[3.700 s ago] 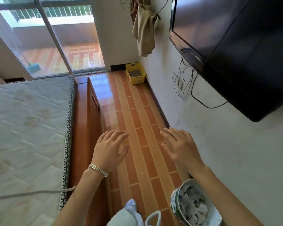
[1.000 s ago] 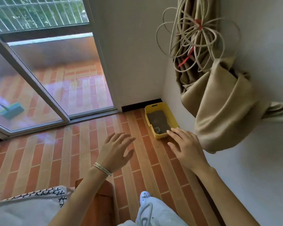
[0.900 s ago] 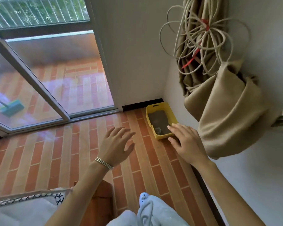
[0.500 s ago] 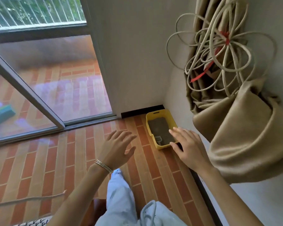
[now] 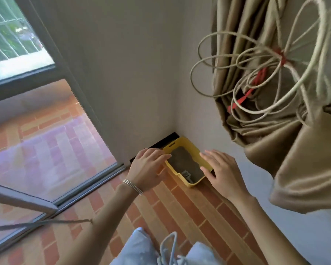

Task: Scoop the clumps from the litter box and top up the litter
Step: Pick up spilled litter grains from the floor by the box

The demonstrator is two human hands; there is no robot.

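Note:
A small yellow litter box (image 5: 187,144) sits on the tiled floor in the room's corner, filled with grey litter (image 5: 185,163). A pale grey scoop (image 5: 185,175) lies in its near end. My left hand (image 5: 148,169), a bracelet on its wrist, hovers in front of the box's left rim with fingers relaxed. My right hand (image 5: 221,171) hovers in front of the right rim, fingers extended. Both hold nothing; whether either touches the box cannot be told.
White walls meet behind the box, with a dark skirting (image 5: 161,143) at the floor. A bundled tan curtain (image 5: 287,131) with looped cord (image 5: 256,73) hangs close on the right. A sliding glass door (image 5: 52,142) stands to the left. My pale trousers (image 5: 161,251) show at the bottom.
I have come much closer to the corner. Both hands have moved forward and now frame the yellow box on either side.

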